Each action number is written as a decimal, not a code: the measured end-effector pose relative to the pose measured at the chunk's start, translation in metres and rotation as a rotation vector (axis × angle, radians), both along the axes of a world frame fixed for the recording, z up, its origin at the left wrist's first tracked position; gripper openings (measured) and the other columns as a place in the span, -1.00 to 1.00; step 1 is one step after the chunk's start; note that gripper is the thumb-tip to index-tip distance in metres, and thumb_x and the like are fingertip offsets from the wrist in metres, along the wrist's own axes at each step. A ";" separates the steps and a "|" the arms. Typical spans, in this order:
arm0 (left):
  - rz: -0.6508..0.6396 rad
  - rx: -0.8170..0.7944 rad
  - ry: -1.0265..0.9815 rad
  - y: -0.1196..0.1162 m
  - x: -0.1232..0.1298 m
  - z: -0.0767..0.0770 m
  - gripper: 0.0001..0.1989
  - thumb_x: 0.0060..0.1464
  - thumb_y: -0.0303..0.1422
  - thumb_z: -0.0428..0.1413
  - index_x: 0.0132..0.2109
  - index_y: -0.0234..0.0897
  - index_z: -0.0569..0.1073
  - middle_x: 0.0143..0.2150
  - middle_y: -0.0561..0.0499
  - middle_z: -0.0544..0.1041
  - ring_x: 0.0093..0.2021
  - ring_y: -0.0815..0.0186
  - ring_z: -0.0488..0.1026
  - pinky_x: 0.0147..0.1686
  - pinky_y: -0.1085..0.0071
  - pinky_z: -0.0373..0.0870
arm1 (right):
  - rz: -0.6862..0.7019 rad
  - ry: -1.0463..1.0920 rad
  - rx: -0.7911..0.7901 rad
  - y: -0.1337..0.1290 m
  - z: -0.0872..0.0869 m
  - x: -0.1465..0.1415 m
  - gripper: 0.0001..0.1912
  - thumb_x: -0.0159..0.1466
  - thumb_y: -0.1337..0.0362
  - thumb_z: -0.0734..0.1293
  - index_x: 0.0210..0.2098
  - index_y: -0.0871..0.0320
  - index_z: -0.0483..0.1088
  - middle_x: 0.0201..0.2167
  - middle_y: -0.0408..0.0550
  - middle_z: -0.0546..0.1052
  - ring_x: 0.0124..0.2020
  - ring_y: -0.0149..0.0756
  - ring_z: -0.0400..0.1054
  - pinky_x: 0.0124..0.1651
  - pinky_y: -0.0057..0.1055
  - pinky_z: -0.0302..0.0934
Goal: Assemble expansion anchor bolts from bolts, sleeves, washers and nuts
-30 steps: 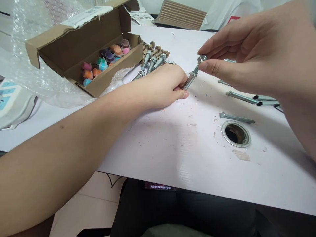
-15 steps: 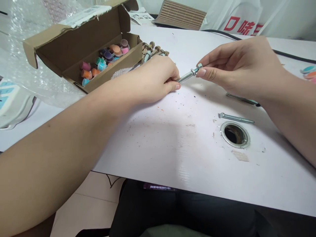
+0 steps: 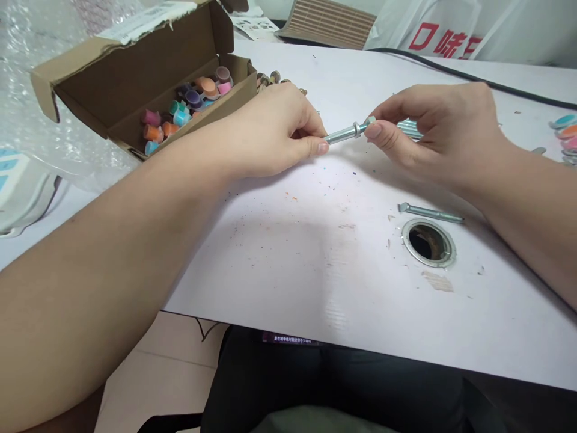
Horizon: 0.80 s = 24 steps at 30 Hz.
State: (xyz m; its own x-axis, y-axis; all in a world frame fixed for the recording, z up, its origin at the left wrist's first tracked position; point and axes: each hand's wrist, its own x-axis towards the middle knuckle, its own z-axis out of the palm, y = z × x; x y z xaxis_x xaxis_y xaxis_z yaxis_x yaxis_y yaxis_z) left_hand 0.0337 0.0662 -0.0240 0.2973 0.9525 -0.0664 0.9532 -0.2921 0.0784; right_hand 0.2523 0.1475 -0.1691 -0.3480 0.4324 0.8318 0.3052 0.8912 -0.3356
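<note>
Inside cardboard box (image 3: 135,78): coloured caps (image 3: 180,111).

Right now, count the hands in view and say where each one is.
2. The left hand pinches one end of a metal bolt above the white table; the right hand pinches its other end. No other person's hand shows.

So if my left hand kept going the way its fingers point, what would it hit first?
Probably the right hand, whose fingertips pinch the far end of the bolt that the left hand holds; depth is hard to judge.
</note>
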 end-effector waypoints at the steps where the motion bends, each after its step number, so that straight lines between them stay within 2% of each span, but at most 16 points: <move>1: 0.000 0.009 0.003 0.000 0.001 0.001 -0.69 0.24 -0.07 0.17 -0.19 -0.14 0.71 -0.50 0.07 0.48 -0.36 0.30 0.26 -0.26 0.28 0.24 | 0.000 -0.009 -0.005 0.000 -0.001 0.000 -0.76 0.48 0.14 0.38 -0.19 0.14 0.61 -0.38 -0.18 0.58 -0.36 -0.51 0.45 -0.25 -0.44 0.29; 5: 0.024 0.004 -0.032 0.001 0.004 0.000 -0.82 0.14 -0.20 0.27 -0.19 -0.13 0.73 -0.32 0.05 0.65 -0.29 0.26 0.45 -0.22 0.28 0.34 | 0.014 -0.072 -0.032 -0.004 -0.001 -0.002 -0.50 0.57 0.00 0.22 -0.33 0.18 0.52 -0.51 -0.16 0.45 -0.47 -0.54 0.25 -0.31 -0.41 0.16; 7: 0.041 0.002 -0.041 0.001 0.005 -0.001 -0.86 0.12 -0.23 0.29 -0.22 -0.12 0.73 -0.32 0.04 0.65 -0.28 0.24 0.49 -0.22 0.27 0.38 | 0.030 -0.080 -0.066 -0.007 -0.001 -0.001 -0.48 0.58 -0.08 0.17 -0.24 0.15 0.52 -0.46 -0.15 0.47 -0.43 -0.50 0.30 -0.29 -0.39 0.19; 9: 0.051 0.013 -0.038 0.001 0.005 -0.001 -0.87 0.13 -0.24 0.30 -0.23 -0.12 0.73 -0.34 0.04 0.64 -0.28 0.23 0.50 -0.21 0.25 0.40 | 0.057 -0.044 -0.096 -0.009 -0.001 -0.001 -0.53 0.53 -0.17 0.25 -0.04 0.10 0.51 -0.34 -0.13 0.55 -0.33 -0.44 0.42 -0.29 -0.39 0.25; 11: 0.055 0.027 -0.026 0.001 0.006 -0.001 -0.86 0.14 -0.23 0.29 -0.22 -0.11 0.74 -0.35 0.03 0.64 -0.28 0.22 0.51 -0.20 0.25 0.41 | 0.069 -0.027 -0.113 -0.009 -0.002 0.000 -0.55 0.47 -0.17 0.33 0.02 0.08 0.48 -0.25 -0.11 0.58 -0.26 -0.40 0.48 -0.30 -0.40 0.29; 14: 0.047 0.026 -0.010 0.000 0.006 0.000 -0.82 0.15 -0.22 0.27 -0.18 -0.12 0.75 -0.33 0.02 0.65 -0.26 0.22 0.51 -0.16 0.24 0.44 | 0.050 -0.060 -0.090 -0.009 -0.002 -0.001 -0.57 0.51 -0.13 0.29 -0.17 0.11 0.51 -0.34 -0.13 0.55 -0.34 -0.43 0.43 -0.29 -0.37 0.29; 18: 0.068 -0.019 -0.028 0.000 0.007 -0.001 -0.81 0.10 -0.21 0.30 -0.19 -0.14 0.74 -0.34 0.01 0.64 -0.25 0.21 0.53 -0.16 0.26 0.45 | 0.035 -0.074 -0.117 -0.011 -0.001 -0.002 -0.35 0.58 -0.16 0.13 -0.38 0.15 0.51 -0.58 -0.16 0.36 -0.53 -0.52 0.20 -0.33 -0.36 0.20; 20: 0.075 -0.030 -0.032 0.001 0.008 -0.002 -0.82 0.08 -0.22 0.30 -0.21 -0.15 0.73 -0.34 0.01 0.63 -0.24 0.20 0.54 -0.16 0.27 0.45 | 0.058 -0.038 -0.125 -0.013 0.001 -0.001 -0.38 0.54 -0.21 0.19 -0.31 0.15 0.53 -0.55 -0.16 0.40 -0.52 -0.53 0.23 -0.35 -0.38 0.18; 22: 0.071 -0.024 -0.034 0.002 0.007 -0.003 -0.84 0.08 -0.23 0.29 -0.23 -0.15 0.72 -0.33 0.01 0.63 -0.22 0.20 0.55 -0.16 0.27 0.45 | 0.067 -0.011 -0.138 -0.016 0.003 -0.001 -0.44 0.46 -0.26 0.30 -0.21 0.14 0.54 -0.41 -0.12 0.52 -0.40 -0.47 0.37 -0.31 -0.38 0.25; 24: 0.054 -0.025 -0.042 0.003 0.006 -0.004 -0.84 0.08 -0.22 0.29 -0.23 -0.15 0.72 -0.33 0.01 0.63 -0.21 0.20 0.54 -0.15 0.26 0.45 | 0.046 -0.017 -0.177 -0.018 0.004 -0.001 -0.40 0.44 -0.31 0.30 -0.25 0.13 0.54 -0.40 -0.10 0.54 -0.39 -0.43 0.39 -0.30 -0.36 0.29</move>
